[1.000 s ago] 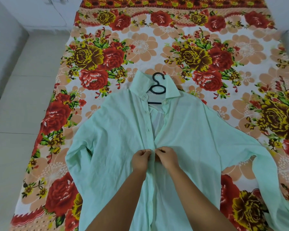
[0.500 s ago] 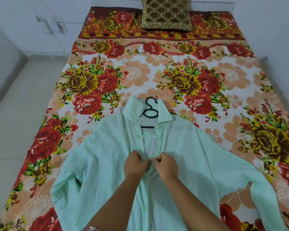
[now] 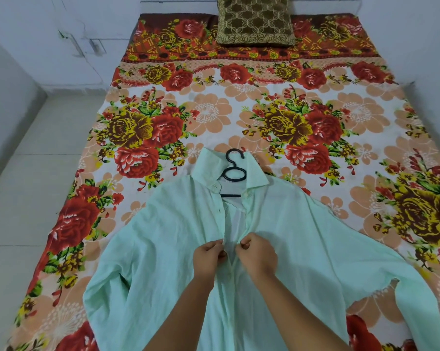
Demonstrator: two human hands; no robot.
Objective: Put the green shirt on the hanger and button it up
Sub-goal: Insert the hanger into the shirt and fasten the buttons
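Both hands (image 3: 235, 257) pinch green shirt (image 3: 163, 249) plackets; hanger (image 3: 234, 173) inside collar.

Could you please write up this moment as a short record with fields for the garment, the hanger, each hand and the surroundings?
garment: green shirt lies front up, sleeves spread
hanger: black hanger inside the shirt, hook showing out of the collar
left: left hand pinches the front edge on its side
right: right hand pinches the opposite front edge
front: gapes open from the hands up to the collar
surroundings: floral bedsheet, cushion at the far end
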